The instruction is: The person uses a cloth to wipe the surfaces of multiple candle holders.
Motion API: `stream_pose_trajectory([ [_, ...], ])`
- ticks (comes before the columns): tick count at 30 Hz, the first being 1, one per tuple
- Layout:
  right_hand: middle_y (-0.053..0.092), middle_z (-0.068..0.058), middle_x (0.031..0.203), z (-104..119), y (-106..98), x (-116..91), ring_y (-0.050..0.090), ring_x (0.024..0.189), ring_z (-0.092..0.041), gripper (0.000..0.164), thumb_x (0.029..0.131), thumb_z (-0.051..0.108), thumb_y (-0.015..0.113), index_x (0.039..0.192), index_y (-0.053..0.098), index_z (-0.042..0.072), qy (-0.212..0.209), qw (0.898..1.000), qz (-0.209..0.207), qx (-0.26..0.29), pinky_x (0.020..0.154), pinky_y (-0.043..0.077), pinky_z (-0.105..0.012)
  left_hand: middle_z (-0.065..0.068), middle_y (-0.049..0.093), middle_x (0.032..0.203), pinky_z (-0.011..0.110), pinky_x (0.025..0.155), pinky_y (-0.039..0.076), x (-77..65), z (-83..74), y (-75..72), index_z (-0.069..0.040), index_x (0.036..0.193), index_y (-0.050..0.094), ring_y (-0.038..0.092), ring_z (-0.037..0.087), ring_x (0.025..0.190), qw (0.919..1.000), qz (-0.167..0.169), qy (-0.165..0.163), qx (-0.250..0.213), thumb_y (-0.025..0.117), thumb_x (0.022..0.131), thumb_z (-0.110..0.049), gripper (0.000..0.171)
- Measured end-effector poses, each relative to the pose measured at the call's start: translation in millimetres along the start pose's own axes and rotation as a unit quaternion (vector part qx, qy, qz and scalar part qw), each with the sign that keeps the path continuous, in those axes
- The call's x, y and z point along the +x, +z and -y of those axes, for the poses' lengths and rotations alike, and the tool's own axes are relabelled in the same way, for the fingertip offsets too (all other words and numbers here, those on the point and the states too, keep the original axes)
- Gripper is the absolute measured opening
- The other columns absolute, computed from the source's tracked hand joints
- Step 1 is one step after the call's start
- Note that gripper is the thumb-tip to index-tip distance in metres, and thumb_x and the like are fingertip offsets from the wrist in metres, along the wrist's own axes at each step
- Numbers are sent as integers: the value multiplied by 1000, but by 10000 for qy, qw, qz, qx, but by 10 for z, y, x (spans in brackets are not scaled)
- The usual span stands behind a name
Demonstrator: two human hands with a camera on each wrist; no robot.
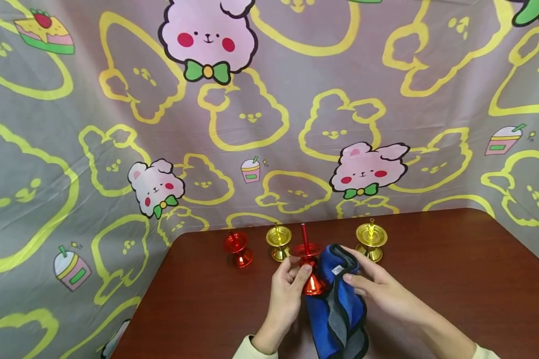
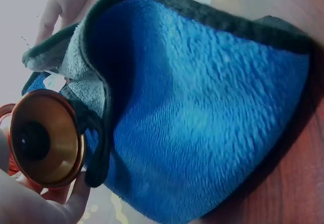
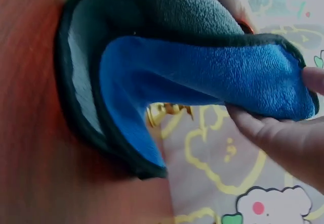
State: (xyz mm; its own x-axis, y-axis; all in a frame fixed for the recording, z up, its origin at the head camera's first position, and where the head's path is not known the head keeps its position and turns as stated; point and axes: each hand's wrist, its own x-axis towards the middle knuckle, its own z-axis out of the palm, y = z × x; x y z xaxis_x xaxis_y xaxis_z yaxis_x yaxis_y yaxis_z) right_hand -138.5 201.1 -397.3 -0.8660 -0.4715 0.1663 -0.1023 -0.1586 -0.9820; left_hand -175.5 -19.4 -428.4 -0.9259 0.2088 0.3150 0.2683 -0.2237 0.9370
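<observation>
A shiny red candle holder [image 1: 314, 284] with a saucer-like top and an upright spike is held above the table by my left hand [image 1: 288, 284], thumb and fingers around its stem. Its hollow golden underside [image 2: 63, 133] faces the left wrist view. My right hand [image 1: 382, 286] grips the upper part of a blue and grey cloth [image 1: 352, 304] with dark edging, right beside the candle holder. The cloth hangs down in folds toward the table. In the right wrist view, the fingers [image 3: 268, 138] pinch the cloth's end.
Behind the hands on the brown table [image 1: 197, 309] stand a smaller red candle holder [image 1: 241, 257] at left, a gold one [image 1: 278, 237] near the middle and another gold one [image 1: 372, 237] at right. A patterned curtain [image 1: 296, 114] hangs behind the table.
</observation>
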Motion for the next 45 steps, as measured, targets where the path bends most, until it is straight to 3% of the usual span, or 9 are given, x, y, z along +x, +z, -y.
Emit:
stream_pose_trajectory([
  [5,44,-8,150,-78,10,-2,48,133,-18,46,112,16,26,157,23,7,-98,9838,697,1651,107,41,-34,15,70,100,23,79,51,-8,46,12,5,113,67,63,9,88,9970,-313,340,628,63,98,-6,19],
  [8,49,-4,147,-115,55,5,47,133,-16,49,113,26,18,155,29,4,-98,9798,690,1877,107,40,-33,8,69,94,24,76,50,-22,57,25,1,109,72,61,10,84,9937,-484,452,902,66,96,-7,16],
  [13,56,-6,140,-140,268,34,54,125,-9,54,111,30,35,151,33,-7,271,9851,-1096,1299,101,45,-27,10,70,92,24,75,52,-41,83,69,1,104,72,64,12,82,9950,-611,370,702,72,92,-9,15],
  [17,56,-14,140,-155,440,100,58,119,-13,55,107,28,50,149,40,-5,671,9620,-2497,873,94,49,-25,13,71,92,26,74,54,-57,112,103,-1,101,71,67,14,80,9963,-596,355,507,77,88,-7,16],
  [21,59,-17,135,-155,509,159,60,115,-17,51,104,27,57,144,49,-2,824,9451,-3140,383,89,51,-25,14,73,91,28,72,56,-81,105,115,-3,99,73,69,15,79,9964,-410,486,568,77,88,-6,12],
  [28,70,-8,117,-168,514,221,65,101,-12,45,101,25,63,138,58,-1,715,9308,-3565,383,85,54,-26,12,73,102,29,77,56,-133,60,82,-3,116,73,70,16,87,9978,34,179,631,76,90,-9,27],
  [34,66,-12,128,-243,577,229,63,107,-4,53,98,28,67,140,56,-3,691,9259,-3692,411,86,53,-24,13,74,102,26,76,56,-145,87,88,0,119,71,68,13,85,9984,-61,50,563,76,89,-9,31],
  [42,51,-20,142,-341,709,150,42,135,-28,53,103,29,59,141,51,-8,274,9174,-3818,-1086,106,36,-35,14,74,94,26,76,56,-145,88,111,1,117,72,69,13,85,9982,-165,-105,559,77,89,-9,31],
  [45,54,-22,140,-369,737,131,47,131,-28,47,105,23,56,139,52,-8,-132,9110,-3737,-1739,101,37,-20,15,74,91,25,74,56,-123,46,116,1,117,73,69,12,82,9974,-179,-103,691,78,88,-7,31],
])
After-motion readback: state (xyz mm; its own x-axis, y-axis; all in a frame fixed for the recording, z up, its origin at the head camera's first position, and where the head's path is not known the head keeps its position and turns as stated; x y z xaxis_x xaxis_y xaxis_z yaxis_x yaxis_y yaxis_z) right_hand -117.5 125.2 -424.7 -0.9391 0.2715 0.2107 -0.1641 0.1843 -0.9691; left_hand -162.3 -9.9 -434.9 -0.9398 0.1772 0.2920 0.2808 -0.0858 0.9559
